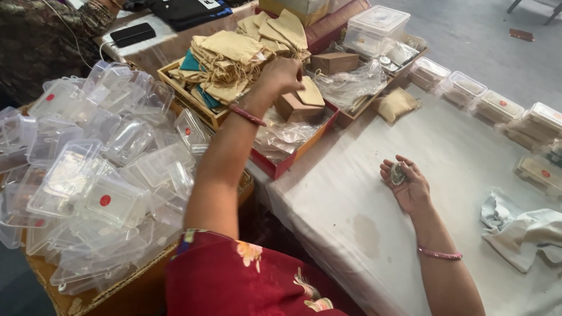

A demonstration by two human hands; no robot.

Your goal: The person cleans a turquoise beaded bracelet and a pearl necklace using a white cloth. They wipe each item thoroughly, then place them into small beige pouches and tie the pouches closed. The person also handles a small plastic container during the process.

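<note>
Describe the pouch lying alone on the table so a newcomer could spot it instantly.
Start at the white cloth-covered table, then go to its far edge beside the red-rimmed tray. There lies a small tan fabric pouch, plump and filled. Unlike the flat pouches heaped in the wooden tray, it sits alone on bare cloth.

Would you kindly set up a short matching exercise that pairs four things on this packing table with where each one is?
Things:
1. small silvery object
2. beige cloth pouches
3. clear plastic boxes
4. crumpled white cloth

Places:
A. heaped in a cardboard carton at far left
B. on the table by the right wrist
C. in the open palm of the right hand
D. piled in a wooden tray by the left hand

Pairs: 1-C, 2-D, 3-A, 4-B
</note>
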